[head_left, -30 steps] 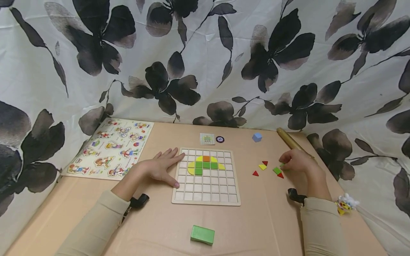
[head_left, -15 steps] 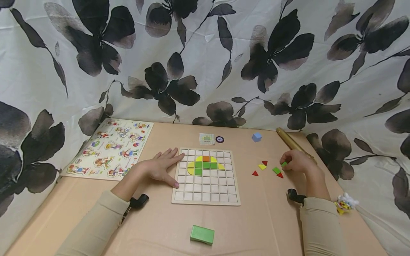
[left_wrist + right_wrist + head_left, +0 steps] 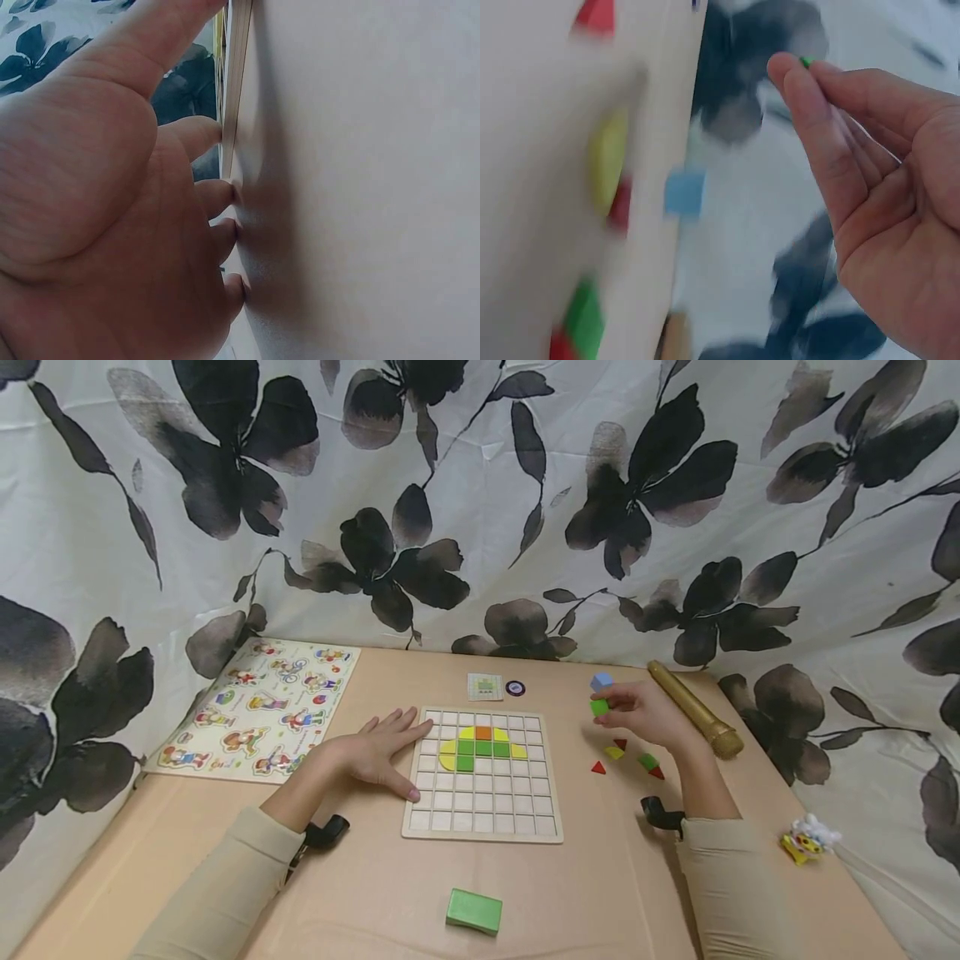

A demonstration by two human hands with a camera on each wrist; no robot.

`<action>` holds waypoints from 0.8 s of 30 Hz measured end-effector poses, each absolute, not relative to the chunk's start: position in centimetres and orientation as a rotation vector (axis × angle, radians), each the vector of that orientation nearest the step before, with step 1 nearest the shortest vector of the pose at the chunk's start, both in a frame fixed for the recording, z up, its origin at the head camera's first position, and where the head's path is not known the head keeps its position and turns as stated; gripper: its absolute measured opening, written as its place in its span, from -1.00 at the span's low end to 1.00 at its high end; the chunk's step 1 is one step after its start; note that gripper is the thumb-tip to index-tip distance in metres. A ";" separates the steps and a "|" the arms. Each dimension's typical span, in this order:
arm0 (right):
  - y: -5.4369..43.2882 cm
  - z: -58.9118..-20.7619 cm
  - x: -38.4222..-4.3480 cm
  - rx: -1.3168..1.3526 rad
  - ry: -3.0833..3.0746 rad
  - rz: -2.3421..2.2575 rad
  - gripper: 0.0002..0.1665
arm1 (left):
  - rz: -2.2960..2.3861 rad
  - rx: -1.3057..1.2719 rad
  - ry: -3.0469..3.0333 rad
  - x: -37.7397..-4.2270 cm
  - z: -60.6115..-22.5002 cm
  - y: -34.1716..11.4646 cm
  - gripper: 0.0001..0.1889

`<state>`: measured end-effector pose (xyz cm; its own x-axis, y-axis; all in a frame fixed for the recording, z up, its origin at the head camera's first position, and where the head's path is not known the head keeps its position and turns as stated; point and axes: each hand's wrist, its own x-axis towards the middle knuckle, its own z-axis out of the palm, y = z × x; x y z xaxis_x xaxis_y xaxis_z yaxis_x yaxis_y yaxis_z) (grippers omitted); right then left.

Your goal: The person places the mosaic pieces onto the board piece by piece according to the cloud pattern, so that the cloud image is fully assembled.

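Between thumb and index finger, my right hand [image 3: 647, 714] pinches a small green square tile [image 3: 598, 706] above the table; in the right wrist view only the green tile's edge [image 3: 805, 62] shows. My left hand [image 3: 369, 758] has its fingers spread, and its index fingertip and thumb touch the left rim of a gridded board [image 3: 483, 800]. Yellow, orange and green tiles [image 3: 482, 747] form an arch in the board's upper cells. Under and beside the right hand lie a yellow tile [image 3: 614, 752], a green tile [image 3: 648, 762] and several red triangles [image 3: 597, 767].
A blue cube [image 3: 602, 679] and a gold stick [image 3: 693, 708] lie at the back right. A pattern card [image 3: 484, 686] and dark disc [image 3: 515, 687] are behind the board. Also there: a sticker sheet [image 3: 255, 710], a green block [image 3: 474, 910] and a small toy figure [image 3: 808, 839].
My right hand has lifted the green square tile from beside the loose tiles and moved left and away from me with it. The left hand stays at the board.
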<state>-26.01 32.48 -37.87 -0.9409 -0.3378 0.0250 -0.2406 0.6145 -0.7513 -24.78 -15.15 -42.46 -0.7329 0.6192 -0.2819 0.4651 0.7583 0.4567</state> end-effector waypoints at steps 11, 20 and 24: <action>21.6 -38.6 -26.5 -0.894 2.663 -0.948 -0.65 | 0.510 0.830 2.531 -24.8 -42.6 -15.2 0.29; 16.9 -40.2 -25.9 -1.075 2.561 -0.759 -0.66 | 0.498 0.816 2.533 -24.7 -42.4 -15.1 0.28; 16.1 -40.5 -25.7 -1.100 2.559 -0.677 -0.65 | 0.499 0.814 2.535 -24.7 -42.4 -15.1 0.28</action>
